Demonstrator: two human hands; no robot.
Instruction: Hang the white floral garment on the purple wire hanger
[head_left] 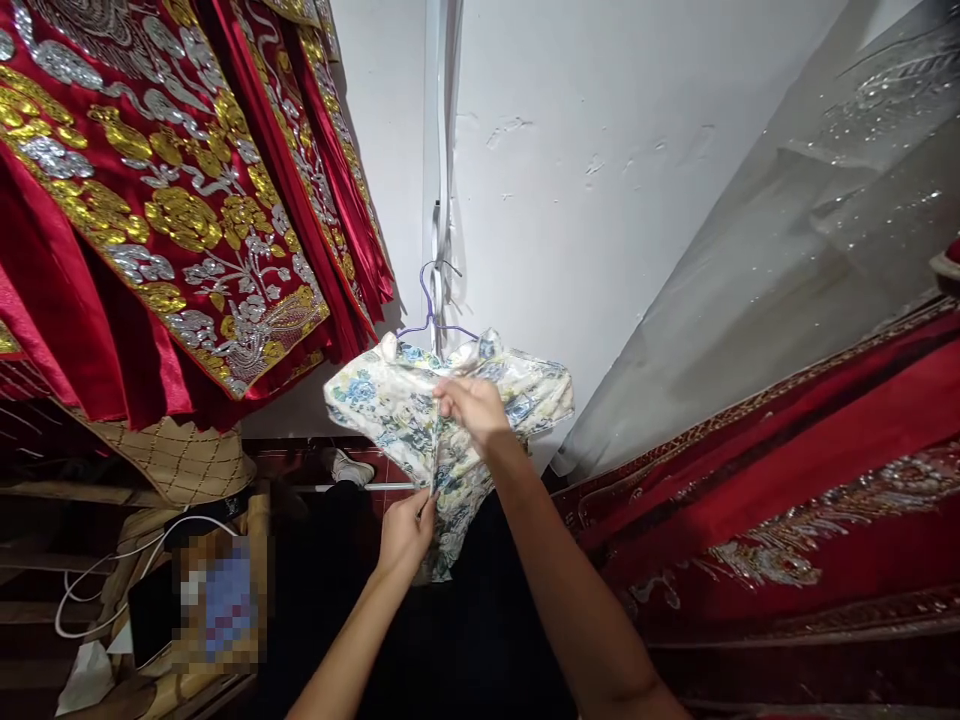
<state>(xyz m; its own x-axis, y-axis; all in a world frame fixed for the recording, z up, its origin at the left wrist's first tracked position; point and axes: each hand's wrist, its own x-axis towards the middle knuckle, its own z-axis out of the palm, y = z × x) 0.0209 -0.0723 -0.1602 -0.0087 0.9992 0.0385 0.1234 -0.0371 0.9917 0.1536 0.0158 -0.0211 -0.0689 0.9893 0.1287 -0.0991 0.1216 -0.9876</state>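
A white floral shirt (375, 405) with blue flowers and green leaves hangs in front of me on a purple hanger (429, 297). The hanger's hook is up by a pole against the wall. My right hand (474, 408) pinches the front edge of the shirt near the collar. Lower down, my left hand (405, 530) grips the same front edge between thumb and fingers. Between the two hands the edge runs straight and nearly upright. Whether a button or zip lies under the fingertips is hidden.
Red garments with gold and silver embroidery (187, 220) hang at the left. A sheer glittery white cloth (720, 290) and red beaded cloth (787, 540) are on the right. At the lower left stands a wooden rack (259, 530) with a white cable (64, 610). A white shoe (351, 468) shows below.
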